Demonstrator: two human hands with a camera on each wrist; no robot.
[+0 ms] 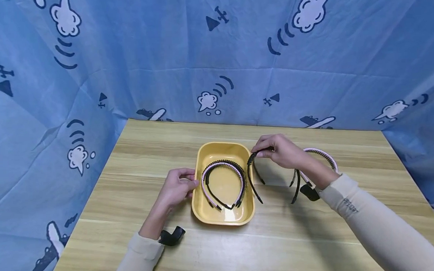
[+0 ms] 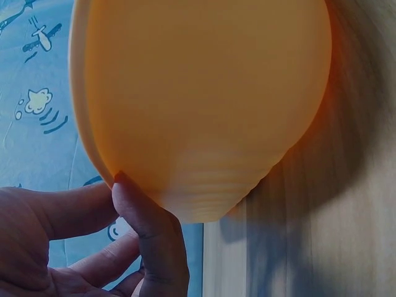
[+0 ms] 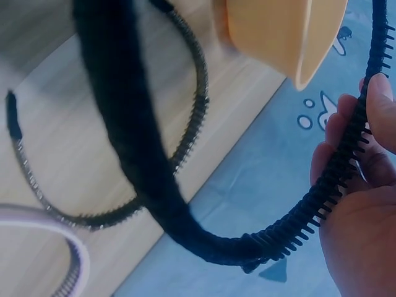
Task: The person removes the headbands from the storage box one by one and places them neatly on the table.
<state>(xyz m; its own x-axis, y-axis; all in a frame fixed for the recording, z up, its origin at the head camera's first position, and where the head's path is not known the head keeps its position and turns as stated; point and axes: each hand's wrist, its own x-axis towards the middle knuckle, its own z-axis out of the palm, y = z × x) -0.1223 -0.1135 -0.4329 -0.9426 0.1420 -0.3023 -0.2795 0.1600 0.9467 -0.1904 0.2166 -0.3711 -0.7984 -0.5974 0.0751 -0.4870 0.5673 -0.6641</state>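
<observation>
A yellow plastic basin [image 1: 204,213] stands on the table. Inside it lie a pale pink headband [image 1: 203,184] and black headbands [image 1: 245,180], overlapping one another. My left hand [image 1: 177,187] pinches the basin's left rim between thumb and finger, seen closely in the left wrist view. Over by the right rim, my right hand [image 1: 280,151] holds a black toothed headband [image 3: 130,136] at its curved top, ends pointing down. The right wrist view shows my thumb and fingers on its comb teeth.
Right of the basin, partly behind my right forearm, lie a pink headband [image 1: 332,160] and a dark glittery headband [image 3: 201,74]. A blue patterned cloth [image 1: 237,98] rises behind the wooden table [image 1: 132,187]. Black devices sit on both wrists.
</observation>
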